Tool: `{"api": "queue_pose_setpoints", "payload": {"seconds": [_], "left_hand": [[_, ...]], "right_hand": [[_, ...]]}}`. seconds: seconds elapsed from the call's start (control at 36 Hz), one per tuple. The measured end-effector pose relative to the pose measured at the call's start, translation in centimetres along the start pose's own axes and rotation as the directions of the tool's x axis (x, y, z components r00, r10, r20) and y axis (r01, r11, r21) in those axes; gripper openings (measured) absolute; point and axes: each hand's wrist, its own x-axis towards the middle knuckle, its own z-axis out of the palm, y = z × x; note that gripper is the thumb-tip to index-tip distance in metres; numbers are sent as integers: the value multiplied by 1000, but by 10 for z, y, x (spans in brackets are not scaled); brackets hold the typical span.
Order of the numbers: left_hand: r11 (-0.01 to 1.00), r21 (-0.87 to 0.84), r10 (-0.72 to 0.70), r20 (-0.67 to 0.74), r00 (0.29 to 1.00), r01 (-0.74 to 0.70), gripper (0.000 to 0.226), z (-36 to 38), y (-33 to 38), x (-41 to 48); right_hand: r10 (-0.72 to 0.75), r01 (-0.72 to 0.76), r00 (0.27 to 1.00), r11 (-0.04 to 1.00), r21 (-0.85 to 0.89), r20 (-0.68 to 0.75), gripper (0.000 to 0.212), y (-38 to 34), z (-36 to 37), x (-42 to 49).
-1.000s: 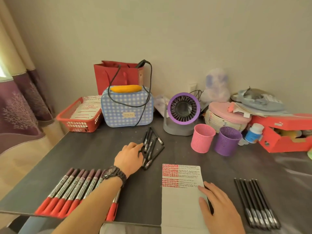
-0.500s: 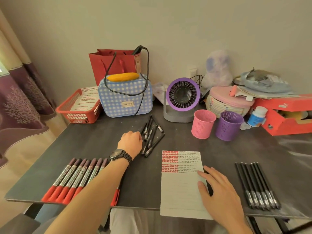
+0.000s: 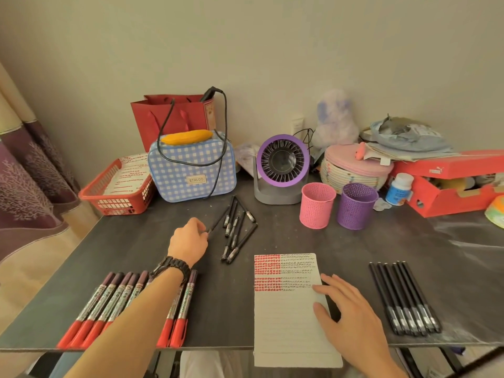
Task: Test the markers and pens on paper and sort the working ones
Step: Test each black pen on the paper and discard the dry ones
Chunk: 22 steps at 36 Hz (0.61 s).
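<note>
Head camera showed my left hand (image 3: 188, 241), fingers (image 3: 199, 226) pinching one black pen (image 3: 218, 221) at the edge of the loose pile (image 3: 237, 236) on the tabletop (image 3: 136, 255) — next for testing, I judged — while my right hand (image 3: 351, 320) lay flat, fingers (image 3: 332, 282) straight, pinning the paper (image 3: 283, 328) for the stroke.

"ETALOO": sewn label on the blue checked bag (image 3: 174, 170). "PUMA": brand mark on the red shoebox (image 3: 458, 165) lid.
</note>
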Motion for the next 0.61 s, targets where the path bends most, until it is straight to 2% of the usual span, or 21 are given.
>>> {"api": "queue_pose_setpoints", "payload": {"seconds": [0.11,0.28,0.36,0.44,0.53,0.56,0.61], "left_hand": [[961,-276,-47,-72,996,25,22,-6,1,-8],[817,-571,66,-49,997,-82,21,-8,31,-65],[734,-665,169,-10,985,-133,26,-1,43,-104],[720,-663,332,69,941,-206,26,8,50,-145],[725,-644,430,148,890,-243,22,18,54,-178],[739,-622,449,166,878,-260,23,24,55,-186],[758,-563,498,172,850,-330,24,29,57,-196]], "right_hand": [[-4,4,1000,1000,-3,-10,29,-1,1,0],[21,-21,1000,1000,17,-18,28,-2,-1,-1],[75,-64,996,972,225,-41,25,-5,-10,0],[169,-125,985,818,561,-26,31,-13,-26,-5],[118,-118,991,621,775,56,54,-26,-37,-18],[89,-131,991,565,815,98,55,-30,-38,-24],[75,-153,988,489,859,133,40,-41,-37,-31]]}}
